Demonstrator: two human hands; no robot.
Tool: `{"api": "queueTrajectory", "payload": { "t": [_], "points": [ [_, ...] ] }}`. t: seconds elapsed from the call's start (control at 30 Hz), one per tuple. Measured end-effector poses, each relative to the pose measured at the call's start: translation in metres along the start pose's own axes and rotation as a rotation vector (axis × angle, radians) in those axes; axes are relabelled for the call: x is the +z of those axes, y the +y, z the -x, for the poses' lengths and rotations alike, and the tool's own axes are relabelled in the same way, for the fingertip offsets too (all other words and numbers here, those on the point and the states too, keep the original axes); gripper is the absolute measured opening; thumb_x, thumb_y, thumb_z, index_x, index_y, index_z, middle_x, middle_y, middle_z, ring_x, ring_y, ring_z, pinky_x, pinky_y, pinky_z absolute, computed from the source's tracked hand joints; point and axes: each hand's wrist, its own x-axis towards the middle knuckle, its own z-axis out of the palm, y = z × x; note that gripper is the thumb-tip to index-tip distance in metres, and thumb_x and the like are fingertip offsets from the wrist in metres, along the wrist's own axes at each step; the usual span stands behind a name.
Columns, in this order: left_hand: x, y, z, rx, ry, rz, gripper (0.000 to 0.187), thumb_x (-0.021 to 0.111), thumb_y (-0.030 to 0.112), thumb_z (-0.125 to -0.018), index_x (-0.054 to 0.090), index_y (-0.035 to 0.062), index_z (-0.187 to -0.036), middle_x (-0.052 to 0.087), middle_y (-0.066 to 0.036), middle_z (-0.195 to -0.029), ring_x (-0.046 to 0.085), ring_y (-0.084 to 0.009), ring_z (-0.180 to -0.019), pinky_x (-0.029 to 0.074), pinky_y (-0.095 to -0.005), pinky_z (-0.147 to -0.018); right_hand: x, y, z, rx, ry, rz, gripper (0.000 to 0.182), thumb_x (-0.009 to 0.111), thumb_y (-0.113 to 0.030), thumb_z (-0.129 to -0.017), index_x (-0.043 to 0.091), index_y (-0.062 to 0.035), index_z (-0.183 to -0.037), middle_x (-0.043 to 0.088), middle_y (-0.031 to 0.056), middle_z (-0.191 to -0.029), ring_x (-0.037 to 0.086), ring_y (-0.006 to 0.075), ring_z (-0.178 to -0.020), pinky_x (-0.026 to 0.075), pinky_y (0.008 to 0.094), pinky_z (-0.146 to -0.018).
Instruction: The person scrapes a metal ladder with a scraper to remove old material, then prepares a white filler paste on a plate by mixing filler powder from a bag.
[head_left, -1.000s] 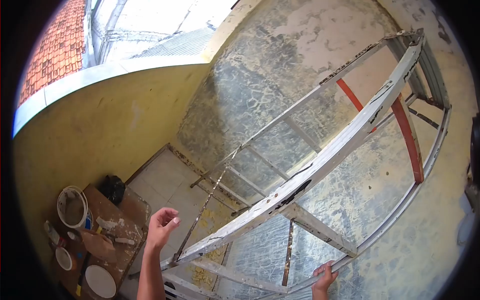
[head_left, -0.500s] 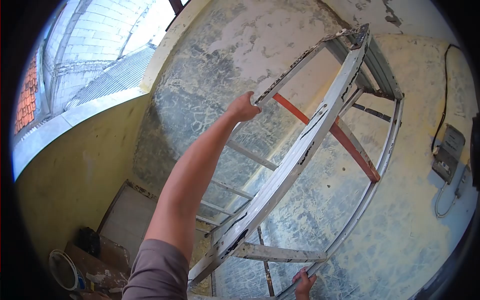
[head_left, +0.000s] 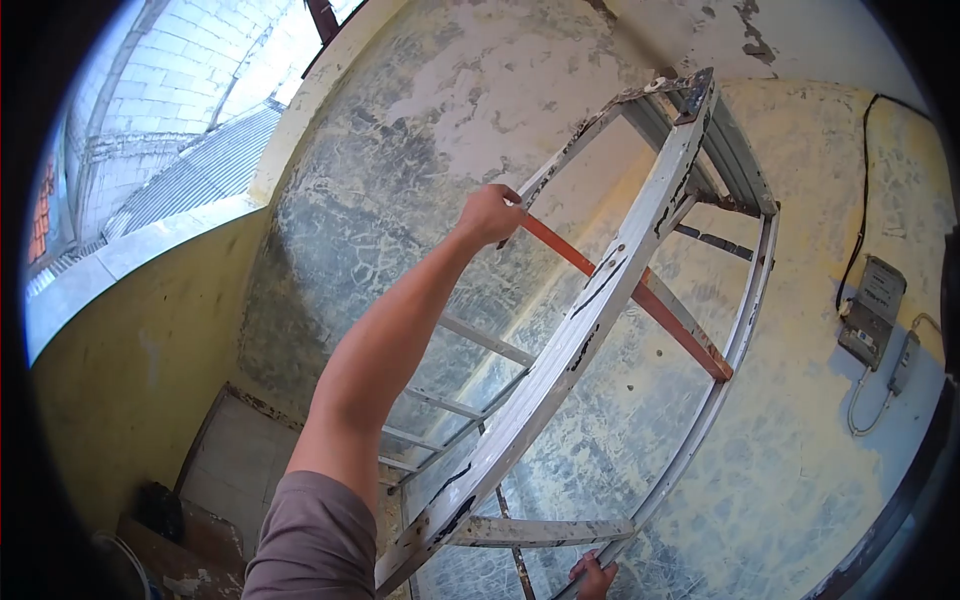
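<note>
A paint-spattered aluminium stepladder (head_left: 600, 290) stands tilted across my view, its legs spread. My left hand (head_left: 492, 213) is closed around its far-left rail, beside the upper end of a red cross brace (head_left: 560, 246). Low in the view, my right hand (head_left: 595, 578) is closed on the right-hand rail, just beneath the lowest visible crosspiece (head_left: 545, 532). Part of the right hand is cut off by the frame's bottom edge. Steps (head_left: 485, 340) show beyond the left forearm. The ladder's feet are out of sight.
A patchy, scraped wall (head_left: 380, 200) rises behind the ladder. On the right wall hang a grey electrical box (head_left: 874, 312) and a black cable (head_left: 866, 190). At lower left are a black plastic bag (head_left: 158, 510), a brown board (head_left: 205, 535) and a bucket rim (head_left: 122, 565). A window ledge (head_left: 150, 240) runs upper left.
My view has turned slightly right, so the wall and ladder sit further left in it. Along its rail, my left hand is now closer to the red brace's end.
</note>
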Motion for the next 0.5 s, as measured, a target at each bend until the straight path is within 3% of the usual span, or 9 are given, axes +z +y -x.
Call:
{"api": "queueTrajectory", "payload": {
  "t": [0.07, 0.13, 0.27, 0.3, 0.43, 0.5],
  "points": [
    [-0.027, 0.029, 0.007, -0.077, -0.398, 0.211, 0.034, 0.07, 0.022, -0.076, 0.062, 0.0043, -0.104, 0.066, -0.009, -0.091, 0.064, -0.0179, -0.085, 0.053, -0.0319, -0.072, -0.009, 0.008, -0.003, 0.013, 0.002, -0.007, 0.023, 0.06, -0.012, -0.089, 0.052, -0.0048, -0.068, 0.053, 0.0062, -0.058, 0.048, 0.0166, -0.05, 0.041, 0.0324, -0.049],
    [-0.038, 0.047, 0.01, -0.077, -0.449, 0.346, 0.031, 0.068, 0.02, -0.078, 0.061, 0.0052, -0.104, 0.065, -0.007, -0.094, 0.063, -0.0165, -0.085, 0.052, -0.0311, -0.072, -0.019, 0.016, -0.009, -0.025, -0.111, 0.013, 0.018, 0.061, -0.011, -0.088, 0.054, -0.003, -0.073, 0.054, 0.0067, -0.058, 0.05, 0.0175, -0.051, 0.042, 0.0332, -0.05],
    [-0.053, 0.084, 0.021, -0.107, -0.534, 0.633, 0.021, 0.06, 0.012, -0.084, 0.059, 0.0067, -0.105, 0.063, -0.006, -0.099, 0.062, -0.0161, -0.087, 0.052, -0.0312, -0.077, -0.018, 0.019, -0.01, -0.05, -0.13, -0.011, 0.013, 0.063, -0.009, -0.087, 0.057, -0.0032, -0.077, 0.055, 0.0055, -0.059, 0.05, 0.0159, -0.049, 0.04, 0.032, -0.047],
    [-0.054, 0.093, 0.024, -0.073, -0.573, 0.768, 0.028, 0.056, 0.007, -0.085, 0.058, 0.0066, -0.113, 0.062, -0.007, -0.105, 0.062, -0.0173, -0.091, 0.051, -0.0324, -0.081, -0.013, 0.014, -0.009, -0.051, -0.075, 0.014, 0.013, 0.062, -0.011, -0.083, 0.052, -0.0016, -0.082, 0.052, 0.0075, -0.055, 0.049, 0.0185, -0.044, 0.042, 0.0334, -0.044],
    [-0.042, 0.145, 0.031, 0.083, -0.524, 1.041, 0.044, 0.055, 0.0, -0.084, 0.052, 0.0054, -0.128, 0.064, -0.008, -0.105, 0.061, -0.0175, -0.091, 0.051, -0.0329, -0.082, -0.003, 0.005, -0.007, -0.051, -0.044, 0.021, 0.019, 0.061, -0.012, -0.08, 0.049, 0.001, -0.086, 0.049, 0.0093, -0.051, 0.049, 0.0219, -0.039, 0.044, 0.0344, -0.04],
    [-0.025, 0.166, 0.021, 0.363, -0.275, 0.916, 0.053, 0.056, -0.003, -0.084, 0.048, 0.0056, -0.136, 0.067, -0.008, -0.099, 0.062, -0.015, -0.087, 0.05, -0.0304, -0.079, -0.005, 0.0, -0.004, -0.045, -0.051, 0.019, 0.018, 0.062, -0.011, -0.08, 0.05, 0.001, -0.085, 0.049, 0.009, -0.051, 0.049, 0.0217, -0.039, 0.044, 0.0338, -0.04]
  ]
}}
